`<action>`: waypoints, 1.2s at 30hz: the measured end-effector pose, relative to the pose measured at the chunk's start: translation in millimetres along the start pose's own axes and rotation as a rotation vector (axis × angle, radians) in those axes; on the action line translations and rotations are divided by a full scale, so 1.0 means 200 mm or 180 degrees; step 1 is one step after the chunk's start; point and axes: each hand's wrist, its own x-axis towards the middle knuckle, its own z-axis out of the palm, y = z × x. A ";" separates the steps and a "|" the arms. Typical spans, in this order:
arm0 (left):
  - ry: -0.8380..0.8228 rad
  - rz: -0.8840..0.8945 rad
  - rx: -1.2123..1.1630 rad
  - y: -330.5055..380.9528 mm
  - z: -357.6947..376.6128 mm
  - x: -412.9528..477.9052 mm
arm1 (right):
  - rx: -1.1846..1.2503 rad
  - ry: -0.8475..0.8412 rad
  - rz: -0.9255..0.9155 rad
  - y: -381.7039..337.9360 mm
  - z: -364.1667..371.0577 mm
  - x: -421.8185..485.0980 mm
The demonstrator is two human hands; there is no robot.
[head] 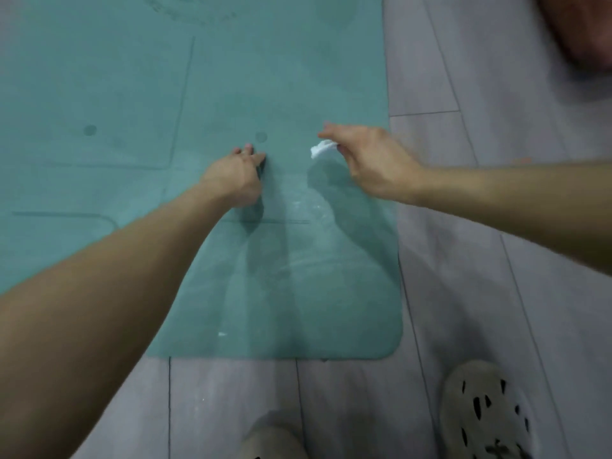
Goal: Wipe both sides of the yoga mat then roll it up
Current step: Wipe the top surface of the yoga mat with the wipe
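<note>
The grey plank floor carries the teal yoga mat, spread flat over the left and far part, its rounded near-right corner just ahead of two pale clogs. The left grip rests on the mat mid-scene, fingers laid out straight, holding nothing. To its right, the right grip pinches a small crumpled white wipe just above the mat.

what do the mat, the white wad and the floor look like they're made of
Yoga mat: looks like rubber or foam with a matte teal top; faint lines pressed into it, dull smears, no shine. White wad pinched in the right hand: probably tissue or a wipe, crumpled and soft-edged. Floor: grey planks with seams, wood-look laminate or vinyl; cannot tell which.
</note>
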 end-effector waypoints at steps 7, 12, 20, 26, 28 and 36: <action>0.0284 0.0111 0.0151 -0.07 0.09 0.05 | -0.0460 -0.0367 0.0283 0.03 0.53 -0.17; 0.0348 0.0128 0.0144 -0.06 0.08 0.06 | -0.0378 -0.0069 0.0560 -0.04 0.55 -0.15; 0.0140 0.0152 -0.0078 -0.08 0.04 0.00 | -0.0585 -0.0662 -0.1022 -0.24 0.64 -0.44; 0.0654 -0.0015 -0.0243 -0.23 0.07 -0.07 | -0.0509 0.0036 0.0420 -0.22 0.64 -0.09; 0.0561 -0.0040 -0.0217 -0.25 0.06 -0.08 | -0.0489 -0.0310 -0.0724 -0.43 0.75 -0.30; 0.0023 0.0103 -0.0244 -0.31 0.03 -0.08 | -0.0557 -0.0067 0.0384 -0.18 0.58 0.14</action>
